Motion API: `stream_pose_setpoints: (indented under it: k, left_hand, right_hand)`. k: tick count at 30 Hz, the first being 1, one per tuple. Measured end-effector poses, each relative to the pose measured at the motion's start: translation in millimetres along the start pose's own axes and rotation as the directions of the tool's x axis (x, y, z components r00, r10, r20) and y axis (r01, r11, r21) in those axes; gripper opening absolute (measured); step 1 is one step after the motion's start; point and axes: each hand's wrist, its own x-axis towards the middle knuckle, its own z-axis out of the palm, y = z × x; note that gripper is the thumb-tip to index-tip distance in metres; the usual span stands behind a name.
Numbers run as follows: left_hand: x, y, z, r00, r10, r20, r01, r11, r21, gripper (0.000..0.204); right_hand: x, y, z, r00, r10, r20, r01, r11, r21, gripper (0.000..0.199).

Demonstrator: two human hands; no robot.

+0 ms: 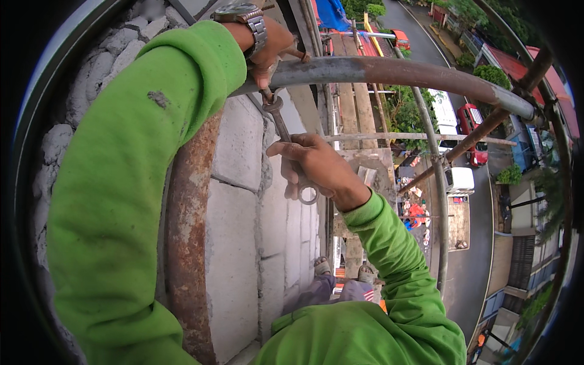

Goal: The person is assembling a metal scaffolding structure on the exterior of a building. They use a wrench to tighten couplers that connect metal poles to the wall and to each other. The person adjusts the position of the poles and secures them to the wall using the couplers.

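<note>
My right hand (322, 163) is closed round the shank of a combination wrench (281, 125), whose ring end hangs below my fingers. The wrench's open end meets a rusty bolt (266, 94) under a grey scaffold pipe (377, 71). At the pipe's near end, my left hand (272, 47) wraps round a scaffold clamp, mostly hidden by my fingers. A second rusty bolt (298, 54) sticks out beside that hand. A metal wristwatch (255, 30) is on my left wrist.
A rusty upright pipe (191, 243) stands beside the concrete block wall (234, 261). Broken concrete (97, 73) lies at the left. Wooden planks (356, 112) and crossing pipes (433, 158) are right of the wall. Far below, a street (474, 261) holds a red vehicle (473, 131) and a truck.
</note>
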Motion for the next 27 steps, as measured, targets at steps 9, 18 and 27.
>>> stream_pose_setpoints:
  k: [9, 18, 27]
  left_hand:
    - [-2, 1, -1, 0.999, -0.041, 0.012, 0.041, 0.999, 0.008, 0.071]
    - [9, 1, 6, 0.999, -0.046, 0.011, 0.045, 0.996, 0.08, 0.075]
    - [3, 5, -5, 1.0, -0.028, -0.004, 0.028, 0.995, 0.096, 0.073]
  right_hand:
    - [1, -39, -82, 0.976, -0.208, 0.068, 0.162, 0.48, -0.862, 0.022]
    - [62, -10, -143, 0.632, -0.666, 0.396, 0.057, -0.47, -0.881, 0.016]
    - [192, -11, -160, 0.423, -0.776, 0.468, 0.361, -0.329, -0.873, 0.022]
